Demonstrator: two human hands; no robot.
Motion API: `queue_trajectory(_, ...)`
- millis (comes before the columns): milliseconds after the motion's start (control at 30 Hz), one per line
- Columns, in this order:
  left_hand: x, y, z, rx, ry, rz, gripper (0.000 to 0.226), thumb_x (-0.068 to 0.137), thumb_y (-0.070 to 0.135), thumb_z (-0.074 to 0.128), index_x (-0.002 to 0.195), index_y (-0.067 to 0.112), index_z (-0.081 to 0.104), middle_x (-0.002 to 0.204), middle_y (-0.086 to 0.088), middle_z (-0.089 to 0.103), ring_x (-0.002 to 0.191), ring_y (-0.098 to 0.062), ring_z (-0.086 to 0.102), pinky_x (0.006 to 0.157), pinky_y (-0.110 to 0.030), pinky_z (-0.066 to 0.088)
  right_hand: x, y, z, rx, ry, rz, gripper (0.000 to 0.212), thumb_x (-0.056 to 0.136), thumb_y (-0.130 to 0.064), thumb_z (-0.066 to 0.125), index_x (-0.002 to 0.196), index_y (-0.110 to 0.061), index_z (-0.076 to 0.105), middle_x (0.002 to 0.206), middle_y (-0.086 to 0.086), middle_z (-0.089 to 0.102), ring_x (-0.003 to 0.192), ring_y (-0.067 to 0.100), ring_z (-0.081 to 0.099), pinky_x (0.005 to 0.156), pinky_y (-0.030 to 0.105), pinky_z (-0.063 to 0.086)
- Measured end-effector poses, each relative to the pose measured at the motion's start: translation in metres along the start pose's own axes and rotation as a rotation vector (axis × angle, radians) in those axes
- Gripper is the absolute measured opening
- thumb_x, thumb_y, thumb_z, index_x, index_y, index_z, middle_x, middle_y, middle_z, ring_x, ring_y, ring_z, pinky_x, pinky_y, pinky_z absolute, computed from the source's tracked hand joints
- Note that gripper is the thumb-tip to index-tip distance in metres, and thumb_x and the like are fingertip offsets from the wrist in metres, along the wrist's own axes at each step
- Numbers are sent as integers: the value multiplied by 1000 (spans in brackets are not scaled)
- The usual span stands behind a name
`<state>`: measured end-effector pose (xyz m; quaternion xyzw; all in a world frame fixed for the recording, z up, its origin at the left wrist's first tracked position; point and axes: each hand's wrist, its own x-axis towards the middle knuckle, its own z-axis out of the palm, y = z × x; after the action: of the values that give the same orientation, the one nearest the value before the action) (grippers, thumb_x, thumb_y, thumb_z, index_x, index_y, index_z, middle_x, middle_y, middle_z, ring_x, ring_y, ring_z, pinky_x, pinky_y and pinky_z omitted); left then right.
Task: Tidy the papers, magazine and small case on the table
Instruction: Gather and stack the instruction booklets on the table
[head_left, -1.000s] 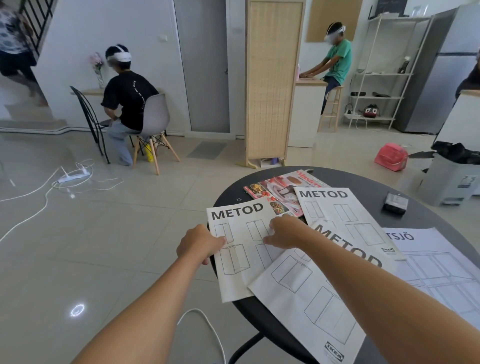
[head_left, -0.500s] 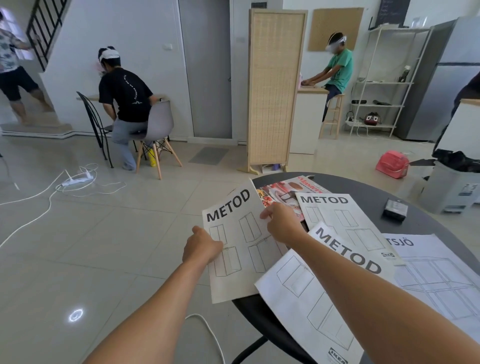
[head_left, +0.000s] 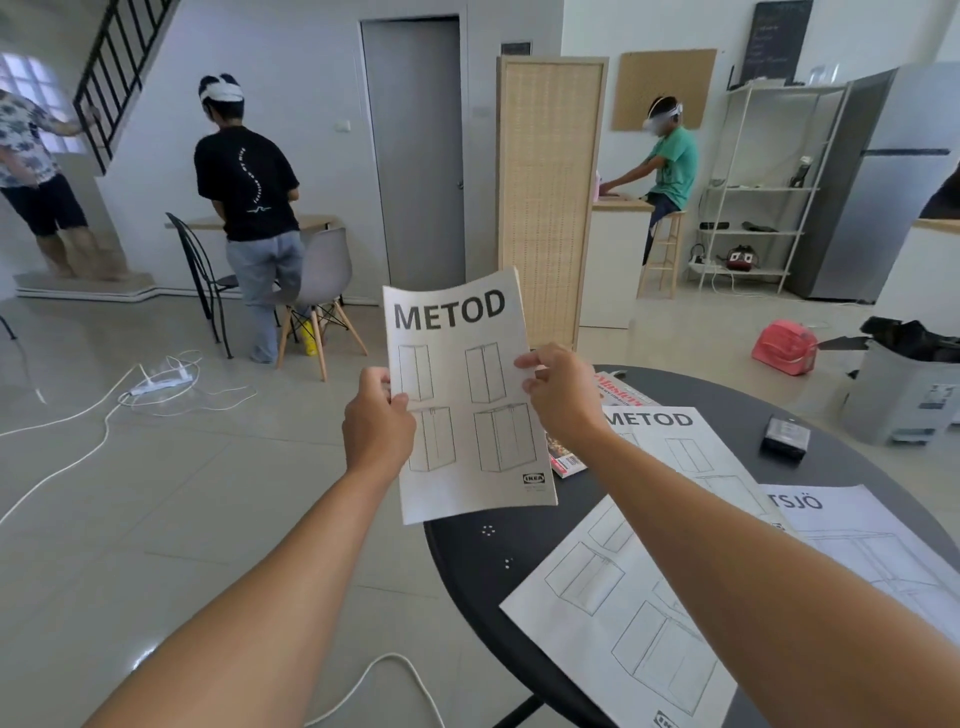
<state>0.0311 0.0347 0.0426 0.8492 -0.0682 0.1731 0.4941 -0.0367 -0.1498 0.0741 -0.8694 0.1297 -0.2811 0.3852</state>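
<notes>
I hold a white METOD booklet (head_left: 462, 400) upright in the air over the left edge of the round black table (head_left: 483, 551). My left hand (head_left: 376, 421) pinches its left edge and my right hand (head_left: 558, 400) grips its right edge. On the table lie a second METOD sheet (head_left: 675, 441), a large sheet of cabinet drawings (head_left: 623, 618) under my right forearm, and a sheet ending in "TSJÖ" (head_left: 852, 530). A red magazine (head_left: 618, 395) peeks out behind my right hand. The small dark case (head_left: 785, 437) sits at the table's far right.
White cables and a power strip (head_left: 156, 384) trail over the tiled floor at left; another cable (head_left: 384, 675) runs by the table's foot. A grey bin (head_left: 904, 395) and a red case (head_left: 784, 345) stand right. Several people are in the room; a rattan screen (head_left: 550, 197) stands behind.
Both hands lifted the METOD booklet off the table and raised it upright in front of me. The table spot where it lay is now bare. The view tilted up.
</notes>
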Motion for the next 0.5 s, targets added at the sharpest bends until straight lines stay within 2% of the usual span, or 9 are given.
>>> queue_trajectory(67, 5, 13, -3, -1, 35, 51, 20, 100, 9, 51, 119, 13, 55, 95, -1, 58, 86, -24, 57, 70, -36, 44, 3, -7, -10, 15, 24, -28, 30, 94, 6, 54, 116, -8, 69, 122, 7, 64, 103, 20, 63, 82, 29, 57)
queue_trajectory(167, 9, 28, -4, -21, 13, 93, 21, 99, 9, 49, 116, 14, 60, 99, -5, 66, 89, -27, 61, 72, -39, 50, 1, -11, -28, 20, -20, 9, 24, 94, 0, 59, 114, -6, 70, 114, 9, 68, 80, 17, 62, 64, 21, 52)
queue_trajectory(267, 1, 35, 4, -22, -94, 100, 25, 99, 8, 47, 115, 12, 66, 105, -4, 69, 92, -26, 62, 70, -32, 45, -11, -3, -50, -8, -135, 117, 16, 91, -2, 64, 105, -1, 71, 104, 13, 71, 72, 21, 68, 72, 33, 61)
queue_trajectory(300, -6, 35, 9, -15, -139, 95, 26, 98, 7, 48, 116, 11, 67, 106, -3, 68, 93, -24, 61, 70, -29, 43, -18, 3, -59, -10, -174, 162, 14, 89, 0, 65, 103, 1, 71, 98, 13, 72, 72, 23, 70, 72, 33, 62)
queue_trajectory(367, -23, 35, 20, 1, -232, 83, 28, 97, 7, 49, 116, 11, 69, 107, -5, 70, 96, -25, 63, 72, -29, 44, -35, 20, -77, -25, -242, 261, 12, 87, 4, 67, 98, 3, 70, 86, 11, 71, 67, 21, 71, 62, 27, 62)
queue_trajectory(433, -42, 34, 35, 11, -324, 80, 26, 95, 7, 52, 111, 12, 71, 100, -5, 71, 96, -28, 66, 73, -30, 46, -55, 44, -95, -33, -274, 345, 8, 85, 5, 70, 92, 2, 70, 85, 13, 73, 67, 22, 73, 61, 26, 63)
queue_trajectory(500, -61, 35, 50, 25, -405, 88, 25, 95, 7, 55, 110, 14, 72, 95, -4, 71, 91, -26, 65, 71, -29, 44, -73, 67, -110, -33, -286, 430, 7, 82, 6, 72, 87, 1, 70, 87, 15, 75, 72, 25, 76, 70, 35, 65)
